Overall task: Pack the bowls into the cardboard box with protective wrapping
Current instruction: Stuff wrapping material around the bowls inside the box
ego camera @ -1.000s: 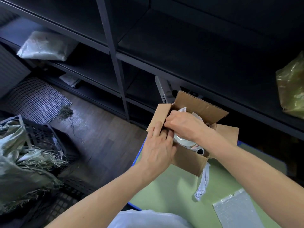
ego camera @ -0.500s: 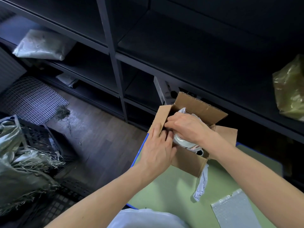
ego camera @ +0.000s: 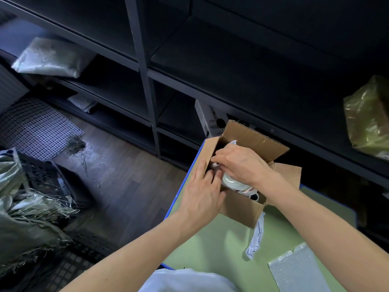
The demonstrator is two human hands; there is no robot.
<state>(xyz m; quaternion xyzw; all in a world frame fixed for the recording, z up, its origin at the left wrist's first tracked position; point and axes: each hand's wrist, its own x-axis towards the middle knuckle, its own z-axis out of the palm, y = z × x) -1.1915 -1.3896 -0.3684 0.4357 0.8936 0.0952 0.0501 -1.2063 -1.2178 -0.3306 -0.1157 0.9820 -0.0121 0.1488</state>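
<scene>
A glossy white ceramic bowl (ego camera: 231, 182) with a gold-banded rim sits inside the open brown cardboard box (ego camera: 237, 209) on the green table (ego camera: 210, 239). White wrapping paper (ego camera: 231, 143) is bunched behind the bowl. The right hand (ego camera: 242, 163) pinches the paper above the bowl. The left hand (ego camera: 202, 194) slips straight fingers inside the box's left wall.

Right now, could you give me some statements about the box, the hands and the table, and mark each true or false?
1. The flaps of the box are open. True.
2. Both the left hand and the right hand are at the box. True.
3. The bubble wrap lies inside the box. False: it lies flat on the green table, apart from the box.
4. The white bowl stands on the table beside the box. False: it sits inside the box, under the right hand.
5. A white cloth trails from the box's near corner onto the table. True.
</scene>
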